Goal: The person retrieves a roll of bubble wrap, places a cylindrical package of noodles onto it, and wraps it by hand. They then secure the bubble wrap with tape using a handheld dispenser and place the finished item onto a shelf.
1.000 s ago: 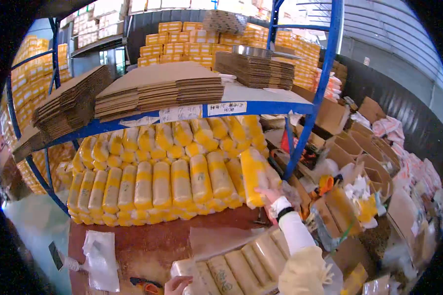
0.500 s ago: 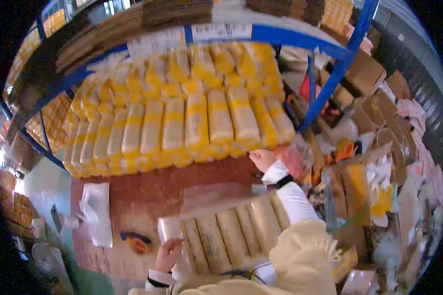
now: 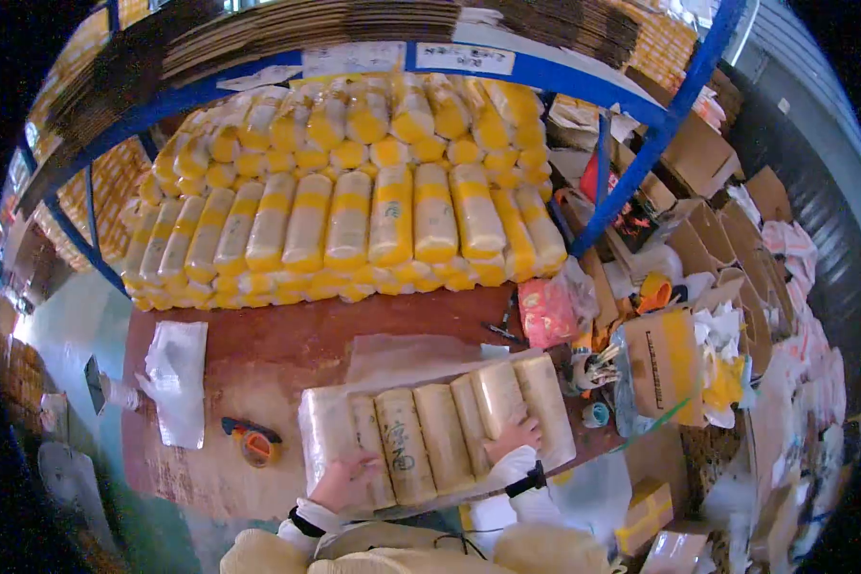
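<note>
A row of several tan paper-wrapped rolls (image 3: 442, 435) lies side by side on a translucent wrapping sheet at the table's near edge. One roll bears dark handwritten marks. My left hand (image 3: 347, 481) rests on the near ends of the left-hand rolls, fingers stretched out to the right. Toward the right end of the row, my right hand (image 3: 514, 438) lies on top of a roll, its fingers over the near part. Neither hand has a roll lifted. A tape dispenser (image 3: 254, 443) with an orange core sits left of the row.
Behind, tan-and-yellow rolls (image 3: 354, 215) are stacked under a blue shelf beam (image 3: 564, 81). A folded clear plastic sheet (image 3: 177, 383) lies at left. On the right are a pink bag (image 3: 545, 316), a small cup (image 3: 595, 414) and an open cardboard box (image 3: 662, 368).
My right hand has come back from the far side of the table, near the pink bag, onto the rolls. My left hand has shifted right, from the row's edge onto the rolls.
</note>
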Motion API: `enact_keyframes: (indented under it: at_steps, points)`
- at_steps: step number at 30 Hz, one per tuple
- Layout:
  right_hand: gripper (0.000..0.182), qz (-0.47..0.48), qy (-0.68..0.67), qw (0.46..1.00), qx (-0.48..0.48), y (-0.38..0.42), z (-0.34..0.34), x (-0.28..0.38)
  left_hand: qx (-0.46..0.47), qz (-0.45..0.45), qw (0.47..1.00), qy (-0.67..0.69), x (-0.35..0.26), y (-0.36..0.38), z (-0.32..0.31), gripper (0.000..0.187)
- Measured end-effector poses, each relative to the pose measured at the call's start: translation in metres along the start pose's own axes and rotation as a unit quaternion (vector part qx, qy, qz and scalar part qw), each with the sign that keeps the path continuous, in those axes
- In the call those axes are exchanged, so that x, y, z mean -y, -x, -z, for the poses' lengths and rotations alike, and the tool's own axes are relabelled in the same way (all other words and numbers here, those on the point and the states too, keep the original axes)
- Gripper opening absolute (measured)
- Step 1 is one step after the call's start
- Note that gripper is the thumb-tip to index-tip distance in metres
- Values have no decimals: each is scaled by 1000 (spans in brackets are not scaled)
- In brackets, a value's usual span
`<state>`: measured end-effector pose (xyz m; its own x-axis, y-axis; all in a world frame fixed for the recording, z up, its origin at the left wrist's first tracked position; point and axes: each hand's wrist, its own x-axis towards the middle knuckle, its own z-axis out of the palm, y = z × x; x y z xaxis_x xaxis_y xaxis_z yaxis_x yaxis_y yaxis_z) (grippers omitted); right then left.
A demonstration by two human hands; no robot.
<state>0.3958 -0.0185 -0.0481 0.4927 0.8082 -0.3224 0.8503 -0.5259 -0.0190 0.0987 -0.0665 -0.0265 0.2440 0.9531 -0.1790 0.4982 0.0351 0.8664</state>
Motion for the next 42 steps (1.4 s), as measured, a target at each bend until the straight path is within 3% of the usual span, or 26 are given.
enact_keyframes:
  at_steps: [3, 4, 5, 8, 10, 13, 15, 17, 19, 21, 25, 27, 30, 33, 34, 36, 37, 38, 40, 42]
  points:
    - [108, -16, 60, 998, 21, -2, 1, 5, -3, -29, 998, 53, 9, 11, 11, 28]
    - [113, 22, 42, 999, -17, -1, 3, 0, -4, -34, 997, 76, 14, 19, 16, 29]
    - [109, 39, 34, 999, -14, -1, 9, -1, -14, 10, 978, 207, 36, 24, 11, 28]
    - [99, 84, -79, 993, -24, -4, 10, -16, -27, 3, 993, 119, 40, 38, 39, 26]
    - [87, 84, -122, 987, -55, -40, -32, -45, -53, 26, 988, 141, 35, 50, 59, 25]
    - [90, 76, -126, 987, -72, -8, -20, -27, -55, 54, 980, 184, 60, 69, 79, 24]
    - [90, 11, -109, 993, -44, 24, 7, 5, -50, 40, 979, 192, 73, 84, 100, 24]
    - [96, 47, -144, 986, -68, 7, -14, -7, -58, 2, 981, 185, 96, 100, 120, 24]
    - [95, 75, -192, 975, -81, -21, -32, -26, -81, 25, 975, 204, 125, 116, 143, 24]
    - [87, 72, -336, 938, -35, -18, -22, -7, -102, 21, 976, 191, 157, 127, 167, 24]
    - [71, 43, -628, 772, 92, 64, -19, 47, -96, 43, 980, 167, 175, 153, 216, 27]
    - [64, 40, -692, 705, 149, 122, -19, 81, -86, 26, 985, 148, 179, 161, 236, 28]
    - [53, 52, -707, 662, 244, 206, -26, 136, 20, 9, 966, 257, 207, 152, 224, 32]
    - [42, 103, -619, 705, 331, 271, -56, 204, 141, 94, 804, 569, 169, 149, 221, 39]
    - [42, 221, -541, 766, 267, 292, -79, 228, 116, 124, 785, 596, 181, 142, 220, 42]
    - [38, 373, -472, 777, 187, 343, -80, 283, 62, 184, 742, 641, 195, 124, 233, 47]
    - [36, 379, -435, 776, 255, 345, -85, 287, 90, 249, 648, 714, 197, 141, 264, 47]
    - [35, 388, -400, 768, 316, 338, -95, 296, 38, 227, 663, 712, 220, 144, 272, 48]
    - [37, 370, -308, 868, 124, 307, -139, 312, -105, 160, 856, 480, 242, 153, 298, 55]
    - [37, 321, -197, 926, -12, 284, -132, 343, -171, 148, 912, 343, 265, 163, 294, 61]
